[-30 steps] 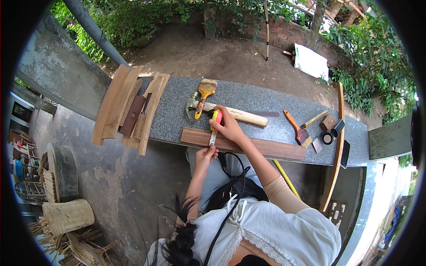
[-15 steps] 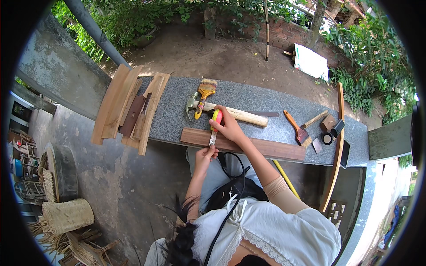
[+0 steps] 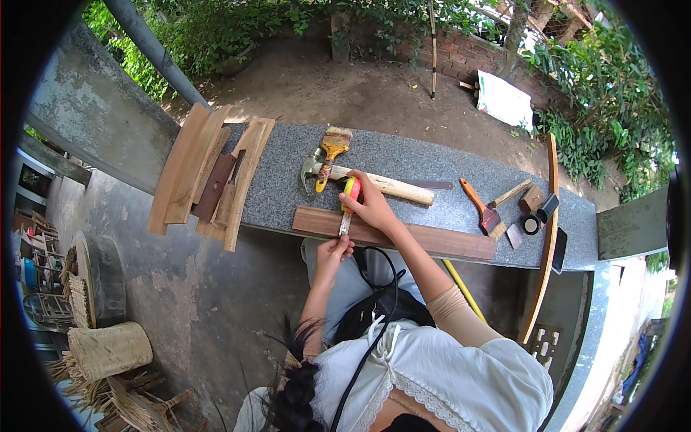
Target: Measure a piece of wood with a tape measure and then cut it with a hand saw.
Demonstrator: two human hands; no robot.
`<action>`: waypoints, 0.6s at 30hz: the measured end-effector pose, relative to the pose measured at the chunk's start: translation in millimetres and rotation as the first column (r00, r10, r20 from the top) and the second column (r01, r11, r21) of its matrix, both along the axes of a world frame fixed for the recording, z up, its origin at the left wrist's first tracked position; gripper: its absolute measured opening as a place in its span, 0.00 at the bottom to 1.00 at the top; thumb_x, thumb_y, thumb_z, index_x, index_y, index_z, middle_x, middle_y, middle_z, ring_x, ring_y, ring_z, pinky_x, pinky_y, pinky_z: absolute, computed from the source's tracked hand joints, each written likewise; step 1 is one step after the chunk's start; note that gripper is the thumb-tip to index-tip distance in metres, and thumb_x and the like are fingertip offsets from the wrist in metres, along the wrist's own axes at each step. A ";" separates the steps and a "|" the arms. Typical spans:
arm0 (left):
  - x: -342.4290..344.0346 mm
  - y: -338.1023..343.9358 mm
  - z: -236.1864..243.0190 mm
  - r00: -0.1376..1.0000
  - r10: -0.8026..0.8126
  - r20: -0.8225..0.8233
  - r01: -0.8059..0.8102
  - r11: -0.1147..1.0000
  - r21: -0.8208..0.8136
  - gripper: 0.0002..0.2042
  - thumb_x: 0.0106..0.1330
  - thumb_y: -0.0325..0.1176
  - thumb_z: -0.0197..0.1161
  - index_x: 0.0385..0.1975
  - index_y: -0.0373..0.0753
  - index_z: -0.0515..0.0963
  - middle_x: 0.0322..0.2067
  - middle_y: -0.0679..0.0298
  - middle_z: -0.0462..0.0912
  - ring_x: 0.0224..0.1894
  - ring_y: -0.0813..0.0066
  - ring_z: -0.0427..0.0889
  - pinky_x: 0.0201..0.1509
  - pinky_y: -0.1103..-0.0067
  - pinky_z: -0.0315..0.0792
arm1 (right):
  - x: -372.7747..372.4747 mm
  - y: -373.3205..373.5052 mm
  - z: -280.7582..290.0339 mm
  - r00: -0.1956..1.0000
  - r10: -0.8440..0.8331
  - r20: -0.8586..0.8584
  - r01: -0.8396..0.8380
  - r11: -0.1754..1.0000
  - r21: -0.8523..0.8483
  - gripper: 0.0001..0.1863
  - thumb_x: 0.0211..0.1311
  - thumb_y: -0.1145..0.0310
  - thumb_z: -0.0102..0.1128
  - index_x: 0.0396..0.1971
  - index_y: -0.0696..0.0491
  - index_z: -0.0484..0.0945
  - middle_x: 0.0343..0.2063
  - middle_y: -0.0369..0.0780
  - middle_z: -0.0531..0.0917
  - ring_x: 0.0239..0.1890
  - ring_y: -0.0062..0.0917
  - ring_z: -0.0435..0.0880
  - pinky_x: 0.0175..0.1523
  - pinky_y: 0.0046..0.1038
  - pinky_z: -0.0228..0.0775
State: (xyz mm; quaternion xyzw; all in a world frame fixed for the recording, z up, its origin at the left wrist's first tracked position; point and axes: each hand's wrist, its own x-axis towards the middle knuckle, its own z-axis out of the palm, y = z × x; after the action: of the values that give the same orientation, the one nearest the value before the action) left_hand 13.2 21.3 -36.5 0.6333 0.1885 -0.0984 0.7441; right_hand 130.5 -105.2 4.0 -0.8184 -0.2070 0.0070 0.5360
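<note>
My right hand [image 3: 371, 205] grips a yellow and red tape measure [image 3: 351, 189] above a dark wooden plank [image 3: 446, 242], which lies along the near edge of the grey speckled stone ledge [image 3: 277, 162]. My left hand [image 3: 332, 252] is closed on the end of the short pulled-out metal tape [image 3: 345, 223], at the plank's near edge. Just beyond my hands lie a claw hammer [image 3: 399, 189] with a pale wooden handle and a yellow paintbrush [image 3: 332, 150] resting across it, beside a flat dark metal strip [image 3: 437, 185].
Wooden boards [image 3: 180, 173] lie at the left. An orange-handled brush [image 3: 475, 198], small wood pieces [image 3: 531, 199] and black containers [image 3: 547, 209] sit right. A long curved wooden slat [image 3: 540, 302] crosses the ledge's right end. A woven basket [image 3: 108, 349] stands lower left.
</note>
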 end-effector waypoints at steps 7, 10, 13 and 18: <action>0.6 -0.5 2.2 1.000 -0.001 -0.019 0.001 1.000 -0.001 0.19 0.58 0.49 0.58 0.25 0.36 0.78 0.20 0.69 0.78 0.23 0.85 0.73 0.27 0.88 0.60 | 0.3 -1.3 3.9 0.998 0.018 -0.057 -0.018 1.000 -0.012 0.31 0.52 0.52 0.56 0.50 0.56 0.61 0.44 0.49 0.72 0.48 0.40 0.72 0.51 0.32 0.63; -0.2 -0.1 3.9 1.000 -0.001 -0.020 0.001 1.000 0.002 0.19 0.58 0.49 0.58 0.25 0.36 0.78 0.20 0.68 0.78 0.23 0.85 0.73 0.27 0.88 0.60 | 0.5 -1.0 3.4 0.998 0.019 -0.057 -0.020 1.000 -0.011 0.30 0.52 0.52 0.56 0.50 0.56 0.61 0.44 0.49 0.72 0.48 0.40 0.72 0.52 0.33 0.62; -0.1 0.1 2.7 1.000 -0.005 -0.014 0.004 1.000 -0.003 0.19 0.58 0.49 0.58 0.25 0.36 0.78 0.20 0.68 0.78 0.23 0.85 0.73 0.27 0.88 0.60 | 0.3 -1.3 4.2 0.998 0.021 -0.061 -0.022 1.000 -0.014 0.30 0.52 0.53 0.56 0.50 0.56 0.61 0.44 0.49 0.72 0.48 0.40 0.72 0.52 0.33 0.62; -0.2 -0.3 2.3 1.000 -0.002 -0.018 0.002 1.000 -0.003 0.19 0.58 0.49 0.58 0.25 0.35 0.78 0.20 0.68 0.78 0.23 0.85 0.73 0.27 0.88 0.61 | 0.1 -1.3 2.2 0.999 0.015 -0.046 -0.016 1.000 -0.012 0.30 0.52 0.52 0.56 0.50 0.56 0.61 0.45 0.49 0.72 0.49 0.40 0.71 0.52 0.33 0.62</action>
State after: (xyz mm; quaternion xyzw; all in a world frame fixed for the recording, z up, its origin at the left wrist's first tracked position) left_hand 13.0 21.0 -34.2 0.6317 0.1944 -0.1052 0.7430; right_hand 130.5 -106.5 6.2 -0.8198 -0.2010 0.0315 0.5353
